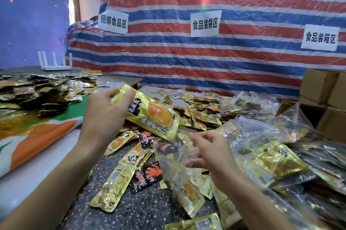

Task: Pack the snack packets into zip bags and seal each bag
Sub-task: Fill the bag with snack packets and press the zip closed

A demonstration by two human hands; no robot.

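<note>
Boxes (325, 98) right of packets (198, 115)

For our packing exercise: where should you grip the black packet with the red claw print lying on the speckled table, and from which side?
Pinch the black packet by its near edge, from the person's side: that edge lies on bare table, while the clear zip bag overlaps its far corner.

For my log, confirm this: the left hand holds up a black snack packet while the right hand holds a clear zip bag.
Not black: the head view shows the snack packet in the left hand is gold. The right hand does hold the clear zip bag.
</note>
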